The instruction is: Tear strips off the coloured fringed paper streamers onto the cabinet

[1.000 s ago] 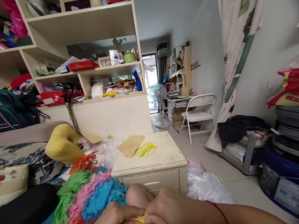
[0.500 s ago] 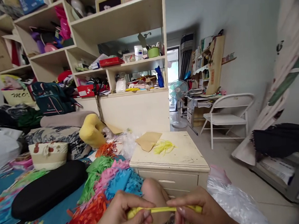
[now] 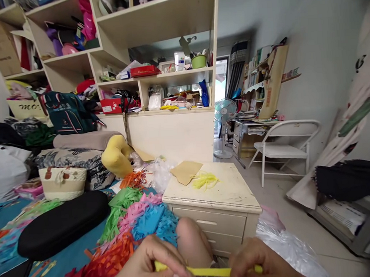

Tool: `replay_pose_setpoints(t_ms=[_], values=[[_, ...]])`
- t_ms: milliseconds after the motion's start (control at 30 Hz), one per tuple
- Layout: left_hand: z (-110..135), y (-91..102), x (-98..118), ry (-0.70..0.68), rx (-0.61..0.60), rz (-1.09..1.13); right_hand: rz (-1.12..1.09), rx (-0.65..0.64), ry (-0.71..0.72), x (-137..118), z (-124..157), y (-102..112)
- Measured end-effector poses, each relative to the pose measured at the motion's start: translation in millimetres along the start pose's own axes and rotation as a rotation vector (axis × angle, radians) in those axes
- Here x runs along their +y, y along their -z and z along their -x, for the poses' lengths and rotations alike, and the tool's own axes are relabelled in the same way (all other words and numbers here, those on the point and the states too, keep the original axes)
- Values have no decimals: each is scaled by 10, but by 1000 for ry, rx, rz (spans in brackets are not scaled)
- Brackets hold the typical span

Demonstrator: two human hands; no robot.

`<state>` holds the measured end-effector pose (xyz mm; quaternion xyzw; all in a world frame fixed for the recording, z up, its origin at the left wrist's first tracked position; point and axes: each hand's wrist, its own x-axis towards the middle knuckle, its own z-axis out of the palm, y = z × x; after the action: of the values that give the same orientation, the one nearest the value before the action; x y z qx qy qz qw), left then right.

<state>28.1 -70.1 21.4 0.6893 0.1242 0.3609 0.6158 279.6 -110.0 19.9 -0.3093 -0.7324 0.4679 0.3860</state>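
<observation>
Stretching crosswise between the two hands, a yellow strip is lying low in front of the body, its long axis running left to right, nearly level and dipping slightly toward the right. The left hand is pinching it between thumb and fingers; the right hand, somewhat blurred, is gripping it too, with a yellow end poking out past it. Both hands are touching the strip, so neither is sitting nearer. A loose yellow bundle is resting ahead on the drawer cabinet, well apart from both hands.
</observation>
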Motion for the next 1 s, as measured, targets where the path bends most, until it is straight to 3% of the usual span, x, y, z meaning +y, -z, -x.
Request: replay_pose_setpoints(t_ms=[100,200,267,433,567,733,800,900,1000], values=[[-18,-2,65,26,-26,-88,1,-109,-83,24,8,117],[-56,-60,161,57,-60,-324,-77,-321,-256,10,-52,213],[-81,-110,222,83,-88,-452,-77,-384,-376,-35,-129,223],[-104,-165,298,114,-134,-555,186,-503,-385,-143,-296,140],[-108,-140,239,128,-132,-499,251,-477,-369,-167,-287,95],[-44,50,-22,141,-15,-363,408,-269,-233,-195,-230,60],[-15,135,-79,176,44,-468,513,-209,-165,-181,-249,56],[-53,131,-21,137,106,-813,635,-199,-151,-154,-324,51],[-183,-29,91,74,-39,-977,689,-224,-129,-170,-395,22]])
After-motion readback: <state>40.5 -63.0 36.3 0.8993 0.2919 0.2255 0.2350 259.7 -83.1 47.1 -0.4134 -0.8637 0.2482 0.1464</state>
